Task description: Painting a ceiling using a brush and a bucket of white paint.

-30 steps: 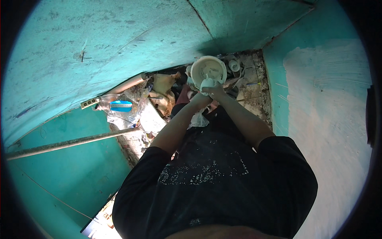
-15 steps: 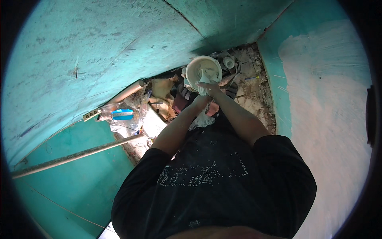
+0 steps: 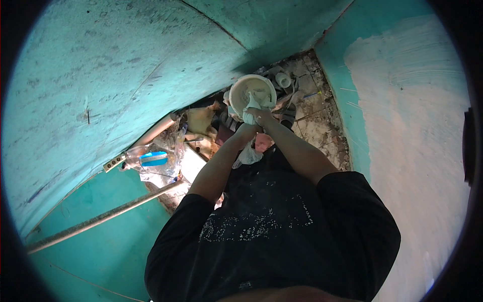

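Over the near rim of a white bucket (image 3: pixel 233 95), both my hands are wrapped around a white plastic bag (image 3: pixel 249 157). My right hand (image 3: pixel 260 117) squeezes the bag's upper part, whose narrow white end points into the bucket. Closed just nearer to me, my left hand (image 3: pixel 247 131) grips the bag's gathered neck. Loose clear plastic hangs below it toward my shirt. Pale, whitish stuff lines the inside of the bucket. The fingers are small and partly hidden in this view.
Beside the bucket lies a white cup-like container (image 3: pixel 283 80). Left of my arms are a power strip (image 3: pixel 114 163), a blue object (image 3: pixel 153 159) in clear plastic, and torn cardboard. A long pole (image 3: pixel 105 216) slants at left. Teal walls enclose the corner; the right one has a whitish coated patch (image 3: pixel 402 126).
The view has shifted slightly, so the bucket appears a little lower and farther left. Both hands keep their hold on the bag, which still points into the bucket.
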